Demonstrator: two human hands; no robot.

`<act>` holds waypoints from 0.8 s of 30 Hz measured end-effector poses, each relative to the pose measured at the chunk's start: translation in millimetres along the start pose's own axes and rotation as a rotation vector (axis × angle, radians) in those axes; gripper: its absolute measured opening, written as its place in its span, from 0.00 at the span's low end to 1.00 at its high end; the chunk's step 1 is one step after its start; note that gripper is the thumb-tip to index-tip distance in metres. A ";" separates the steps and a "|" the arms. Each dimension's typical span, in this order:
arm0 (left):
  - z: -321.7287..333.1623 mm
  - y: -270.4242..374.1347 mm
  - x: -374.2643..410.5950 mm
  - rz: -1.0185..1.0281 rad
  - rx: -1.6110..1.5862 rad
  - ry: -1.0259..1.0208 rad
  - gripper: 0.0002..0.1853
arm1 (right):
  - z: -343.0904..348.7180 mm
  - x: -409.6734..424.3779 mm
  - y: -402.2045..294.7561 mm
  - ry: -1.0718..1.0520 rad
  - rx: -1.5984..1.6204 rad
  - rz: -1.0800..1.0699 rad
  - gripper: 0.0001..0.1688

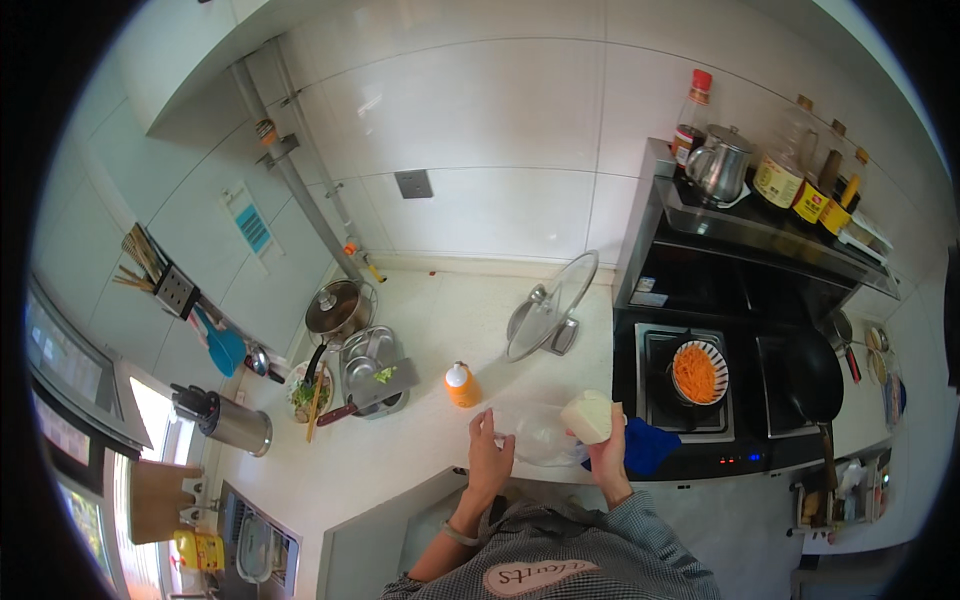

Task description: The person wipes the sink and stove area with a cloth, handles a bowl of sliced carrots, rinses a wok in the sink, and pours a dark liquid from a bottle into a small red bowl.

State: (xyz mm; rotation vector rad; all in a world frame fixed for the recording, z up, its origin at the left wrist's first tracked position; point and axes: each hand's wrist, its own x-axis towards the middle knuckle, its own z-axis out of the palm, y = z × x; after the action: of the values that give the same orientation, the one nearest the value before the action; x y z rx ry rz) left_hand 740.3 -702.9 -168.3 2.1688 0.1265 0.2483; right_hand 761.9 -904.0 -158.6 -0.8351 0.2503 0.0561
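My right hand (608, 454) holds a pale, whitish block of food (587, 417) above the counter's front edge, left of the stove. My left hand (491, 452) is raised to the left of it with fingers bent and apart, beside a clear plastic bag (534, 435). Whether its fingertips touch the bag I cannot tell. A blue cloth (649, 447) lies just right of my right hand. Behind my left hand stands an orange bottle with a white cap (462, 385). A bowl of shredded carrot (697, 373) sits on the left burner.
A cleaver (379, 386) with chopped green bits rests across metal trays (371, 352). Left of it are a plate of greens with chopsticks (304, 397) and a lidded pan (337, 309). A glass lid (559, 307) leans in a stand; a wok (806, 375) occupies the right burner.
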 end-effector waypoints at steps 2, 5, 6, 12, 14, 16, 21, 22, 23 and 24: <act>-17.5 36.9 -3.3 0.183 0.289 0.203 0.27 | -3.1 4.0 -0.8 -0.023 -0.024 0.023 0.33; -14.7 48.4 -8.9 0.410 0.264 0.215 0.20 | 7.7 9.8 2.1 -0.022 -0.013 0.033 0.32; -10.4 47.6 -10.7 0.476 0.177 0.167 0.18 | 9.5 14.8 6.0 -0.013 0.000 0.026 0.32; 52.2 -56.5 32.5 0.506 0.908 -0.301 0.34 | -7.7 45.4 32.1 0.051 -0.134 0.016 0.33; 48.4 -59.5 36.0 0.213 1.011 -0.490 0.47 | -16.5 48.9 29.6 0.069 -0.190 -0.010 0.34; 47.0 -71.4 34.8 0.268 0.980 -0.515 0.68 | -17.3 47.1 31.9 0.081 -0.182 -0.024 0.34; 49.8 -99.2 37.7 0.141 0.790 -0.668 0.74 | -29.7 52.8 45.7 0.062 -0.290 -0.032 0.34; 49.2 -101.0 37.2 0.134 0.785 -0.697 0.74 | -26.0 55.1 45.8 0.064 -0.278 -0.038 0.35; 53.5 -99.9 35.8 0.126 0.779 -0.725 0.73 | -25.3 52.7 43.5 0.099 -0.156 0.001 0.36; 55.5 -96.8 37.8 0.115 0.774 -0.748 0.73 | -31.9 52.3 36.9 0.028 -0.152 0.155 0.37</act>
State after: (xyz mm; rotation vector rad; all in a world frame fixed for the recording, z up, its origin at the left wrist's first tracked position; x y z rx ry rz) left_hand 789.8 -684.9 -273.6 2.8766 -0.3903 -0.6606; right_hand 800.8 -905.4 -218.5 -0.9666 0.3399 0.2105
